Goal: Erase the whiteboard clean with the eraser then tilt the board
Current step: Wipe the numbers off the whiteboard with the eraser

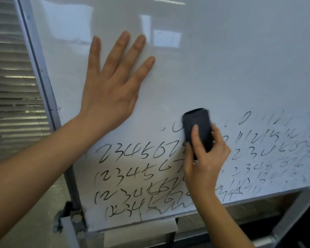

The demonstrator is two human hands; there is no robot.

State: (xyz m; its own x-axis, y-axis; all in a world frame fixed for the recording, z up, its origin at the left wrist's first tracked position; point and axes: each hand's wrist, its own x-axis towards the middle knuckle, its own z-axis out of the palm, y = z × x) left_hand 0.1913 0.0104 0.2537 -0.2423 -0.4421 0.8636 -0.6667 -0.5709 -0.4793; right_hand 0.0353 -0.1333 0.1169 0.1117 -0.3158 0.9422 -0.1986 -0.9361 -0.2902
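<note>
A large whiteboard (pixel 213 68) in a metal frame fills the view. Its upper part is wiped white, and rows of black handwritten numbers (pixel 132 169) cover the lower part. My left hand (pixel 113 83) lies flat on the board's upper left, fingers straight and spread. My right hand (pixel 204 158) grips a dark eraser (pixel 197 126) and presses it on the board at the top edge of the writing. The eraser looks blurred. Smudged, half-wiped strokes (pixel 268 126) lie to its right.
The board's metal frame post (pixel 41 74) runs down the left side to a clamp and stand joint (pixel 73 219). A white marker tray (pixel 140 231) hangs under the bottom edge. Window blinds (pixel 9 77) fill the left background.
</note>
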